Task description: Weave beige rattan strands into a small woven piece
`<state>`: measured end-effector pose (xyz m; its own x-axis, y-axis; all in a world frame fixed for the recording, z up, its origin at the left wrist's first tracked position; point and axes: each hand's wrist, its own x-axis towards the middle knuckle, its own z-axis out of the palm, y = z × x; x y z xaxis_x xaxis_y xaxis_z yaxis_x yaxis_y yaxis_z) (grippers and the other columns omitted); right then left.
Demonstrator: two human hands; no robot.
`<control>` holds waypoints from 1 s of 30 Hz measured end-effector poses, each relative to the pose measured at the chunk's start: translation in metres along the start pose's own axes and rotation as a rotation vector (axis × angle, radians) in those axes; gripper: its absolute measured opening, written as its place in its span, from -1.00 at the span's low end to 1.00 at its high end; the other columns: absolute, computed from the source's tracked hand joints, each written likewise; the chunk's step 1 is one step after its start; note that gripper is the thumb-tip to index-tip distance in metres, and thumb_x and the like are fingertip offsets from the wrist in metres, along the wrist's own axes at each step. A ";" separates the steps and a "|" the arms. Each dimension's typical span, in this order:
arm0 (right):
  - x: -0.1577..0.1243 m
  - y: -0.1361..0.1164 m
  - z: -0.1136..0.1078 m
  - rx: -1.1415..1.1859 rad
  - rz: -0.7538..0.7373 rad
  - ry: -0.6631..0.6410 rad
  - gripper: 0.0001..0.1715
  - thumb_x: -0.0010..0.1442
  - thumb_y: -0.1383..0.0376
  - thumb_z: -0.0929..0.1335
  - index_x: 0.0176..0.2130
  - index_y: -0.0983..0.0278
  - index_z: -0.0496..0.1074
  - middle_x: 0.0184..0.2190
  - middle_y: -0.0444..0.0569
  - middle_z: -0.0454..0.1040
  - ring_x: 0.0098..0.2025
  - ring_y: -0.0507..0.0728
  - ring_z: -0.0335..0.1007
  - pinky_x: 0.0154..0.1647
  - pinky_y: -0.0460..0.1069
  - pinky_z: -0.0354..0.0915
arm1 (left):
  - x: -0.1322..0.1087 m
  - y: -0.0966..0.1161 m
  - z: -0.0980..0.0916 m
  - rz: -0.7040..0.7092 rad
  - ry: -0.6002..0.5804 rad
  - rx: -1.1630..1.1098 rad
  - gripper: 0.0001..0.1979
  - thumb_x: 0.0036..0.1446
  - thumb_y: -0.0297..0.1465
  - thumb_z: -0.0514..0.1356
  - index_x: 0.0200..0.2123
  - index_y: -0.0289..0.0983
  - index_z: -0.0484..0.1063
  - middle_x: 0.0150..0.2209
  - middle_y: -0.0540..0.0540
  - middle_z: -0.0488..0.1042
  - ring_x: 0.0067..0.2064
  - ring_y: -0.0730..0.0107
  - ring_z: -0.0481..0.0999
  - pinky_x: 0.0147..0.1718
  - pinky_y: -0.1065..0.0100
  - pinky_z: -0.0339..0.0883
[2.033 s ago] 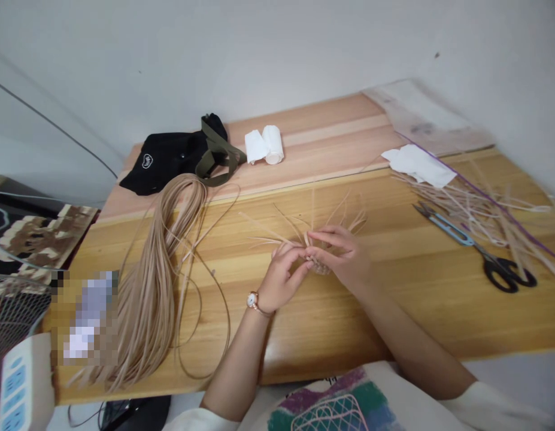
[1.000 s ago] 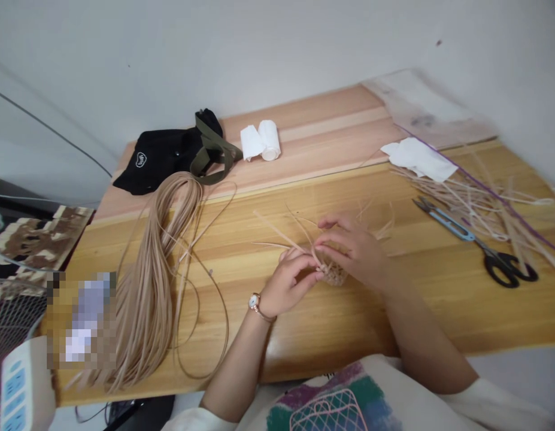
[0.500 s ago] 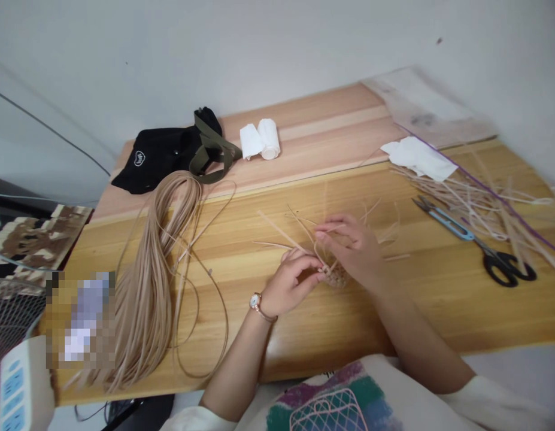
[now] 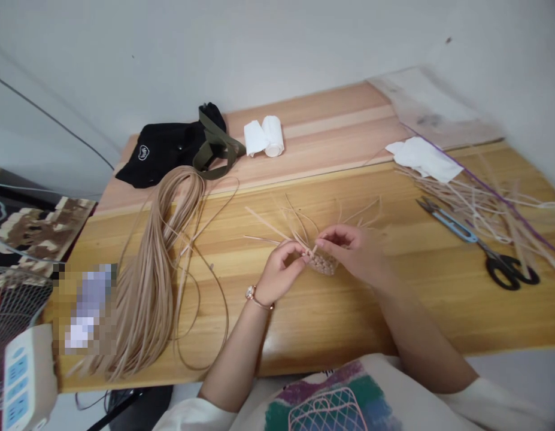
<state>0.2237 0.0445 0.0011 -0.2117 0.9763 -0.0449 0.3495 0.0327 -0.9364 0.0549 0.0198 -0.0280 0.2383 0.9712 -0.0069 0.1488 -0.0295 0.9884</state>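
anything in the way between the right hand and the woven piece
Nothing visible stands between them: the right hand has its grip right at a strand by the upper edge of the woven piece. The left hand pinches the piece's left side, and the scissors lie off to the right.

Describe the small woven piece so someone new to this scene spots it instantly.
On the wooden table, find the left hand and right hand near the picture's middle. Between them is the small woven piece, tan strands fanning from its far side. Unlike the loose tan bundle at the picture's left, it is tightly interlaced.
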 end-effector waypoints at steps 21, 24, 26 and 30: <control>-0.005 -0.005 0.006 -0.091 -0.032 -0.101 -0.76 -0.02 0.18 0.39 -0.52 0.30 0.37 -0.59 -0.14 0.36 -0.56 -0.03 0.19 -0.57 -0.11 0.11 | 0.004 -0.006 0.008 -0.072 0.196 -0.211 -0.73 -0.04 -0.23 0.25 -0.52 -0.35 0.43 -0.55 0.01 0.39 -0.48 0.55 0.29 -0.46 0.49 0.17; -0.006 -0.006 0.006 -0.093 0.082 -0.143 -0.74 -0.06 0.17 0.41 -0.53 0.31 0.37 -0.63 -0.15 0.35 -0.60 -0.04 0.17 -0.62 -0.13 0.07 | 0.004 -0.006 0.010 -0.070 0.187 -0.219 -0.69 -0.06 -0.19 0.26 -0.52 -0.37 0.45 -0.56 -0.01 0.40 -0.50 0.55 0.30 -0.48 0.49 0.18; -0.005 -0.007 0.005 -0.056 0.146 -0.166 -0.73 -0.10 0.16 0.43 -0.51 0.32 0.39 -0.62 -0.14 0.38 -0.60 -0.04 0.19 -0.63 -0.13 0.09 | 0.004 -0.006 0.011 -0.058 0.190 -0.208 -0.70 -0.05 -0.20 0.25 -0.51 -0.37 0.46 -0.55 -0.02 0.42 -0.49 0.54 0.32 -0.46 0.48 0.20; -0.001 -0.009 0.000 -0.050 0.200 -0.203 -0.71 -0.14 0.19 0.45 -0.39 0.32 0.47 -0.54 -0.09 0.46 -0.55 -0.01 0.29 -0.58 -0.11 0.17 | 0.003 -0.005 0.013 -0.007 0.188 -0.165 -0.75 0.02 -0.26 0.21 -0.50 -0.36 0.46 -0.53 -0.04 0.45 -0.46 0.52 0.37 -0.43 0.47 0.24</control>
<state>0.2207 0.0434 0.0095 -0.3109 0.9015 -0.3011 0.4466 -0.1411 -0.8835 0.0675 0.0196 -0.0350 0.0528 0.9986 -0.0003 -0.0123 0.0010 0.9999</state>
